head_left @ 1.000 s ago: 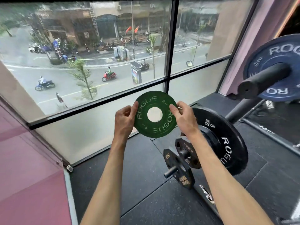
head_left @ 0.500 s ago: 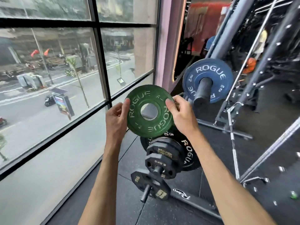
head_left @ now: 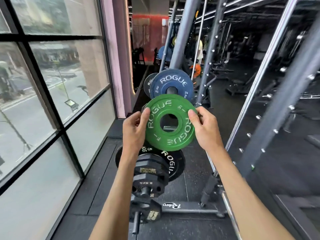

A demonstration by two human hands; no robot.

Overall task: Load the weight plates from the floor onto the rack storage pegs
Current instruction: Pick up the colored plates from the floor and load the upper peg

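green plate [head_left: 170, 137]: ROGUE, twice; blue plate [head_left: 173, 78]: ROGUE, 2 KG; black plate [head_left: 174, 163]: ROGUE, 5; small black plates [head_left: 149, 177]: HAMMER STRENGTH, 2.5KG

Green plate [head_left: 170, 122]: one. Blue plate [head_left: 171, 84]: one. Black plates [head_left: 173, 163]: perhaps five, stack blurred.

A small green round weight plate [head_left: 170, 140], lettered ROGUE in white, is hanging upright in the air and facing the camera, with the left grip [head_left: 134, 129] and right grip [head_left: 206, 129] pinching its opposite edges. Just behind it, a blue round ROGUE plate [head_left: 173, 80] is sitting on a dark storage peg [head_left: 171, 90]. Below, a black round ROGUE plate [head_left: 174, 163] and black many-sided plates [head_left: 149, 172] are sitting on lower pegs.
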